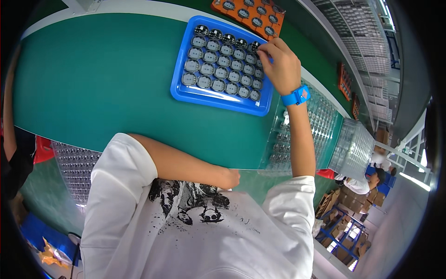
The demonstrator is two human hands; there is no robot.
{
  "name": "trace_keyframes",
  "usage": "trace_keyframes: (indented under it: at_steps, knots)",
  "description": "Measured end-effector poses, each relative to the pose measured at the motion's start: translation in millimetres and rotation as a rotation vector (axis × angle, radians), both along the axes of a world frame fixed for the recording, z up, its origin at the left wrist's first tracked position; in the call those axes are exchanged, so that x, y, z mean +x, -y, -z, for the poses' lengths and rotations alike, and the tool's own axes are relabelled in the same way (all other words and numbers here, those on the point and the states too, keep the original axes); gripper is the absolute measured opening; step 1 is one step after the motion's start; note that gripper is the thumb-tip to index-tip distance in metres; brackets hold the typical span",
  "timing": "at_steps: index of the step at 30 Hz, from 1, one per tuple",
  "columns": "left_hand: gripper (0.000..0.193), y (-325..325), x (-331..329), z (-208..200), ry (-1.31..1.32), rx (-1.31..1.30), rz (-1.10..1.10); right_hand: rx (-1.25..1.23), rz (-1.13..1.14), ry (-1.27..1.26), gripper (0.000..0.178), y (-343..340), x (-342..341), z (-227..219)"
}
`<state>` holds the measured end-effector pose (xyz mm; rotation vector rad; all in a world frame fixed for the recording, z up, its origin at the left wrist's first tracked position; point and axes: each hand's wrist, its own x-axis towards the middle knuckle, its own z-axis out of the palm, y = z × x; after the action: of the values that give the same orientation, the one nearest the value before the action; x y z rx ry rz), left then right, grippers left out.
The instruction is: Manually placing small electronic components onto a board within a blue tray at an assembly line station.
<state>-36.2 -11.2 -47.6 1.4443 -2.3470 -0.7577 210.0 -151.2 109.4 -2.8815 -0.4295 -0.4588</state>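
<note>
A blue plastic tray (223,104) lies on the green table, filled with rows of small round parts. Most of these parts (221,73) show grey faces; those in the far row (215,34) look black and shiny. Over the tray's far right corner is my right hand (281,65), thumb and forefinger pinched at a small round part there; the fingers partly cover it. A blue wrist strap (296,96) circles my right wrist. My left hand (228,178) is closed in front of my shirt at the table's near edge, and whatever it may hold is hidden.
An orange tray (250,21) with round parts sits beyond the blue one. Clear plastic blister trays (306,125) lie to the right, with a stack (351,144) farther along. People sit at both sides. More orange trays (344,83) rest on the far right.
</note>
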Motion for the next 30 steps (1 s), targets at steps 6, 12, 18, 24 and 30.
trace_keyframes:
  at_steps: [6, 12, 18, 24, 30]
  knots:
    - [0.017, 0.0, 9.2, -14.5, 0.060, 0.048, 0.024, -0.013, -0.034, 0.043, 0.007, -6.6, 3.1, -0.9]
    - [0.023, 0.7, 7.2, -11.8, 0.048, 0.032, -0.003, 0.007, -0.022, -0.004, 0.008, -4.3, 2.1, 3.2]
    - [0.025, -4.7, 15.3, -26.7, 0.090, 0.036, -0.016, 0.028, -0.018, -0.017, 0.008, -5.2, 2.0, 2.2]
    - [0.022, -2.6, 15.0, -28.5, 0.116, 0.065, 0.016, 0.059, -0.018, -0.046, 0.007, -4.5, 2.0, 3.8]
    - [0.022, -3.9, 16.8, -30.1, 0.121, 0.058, 0.006, 0.099, 0.010, -0.069, 0.008, -6.0, 2.0, 2.6]
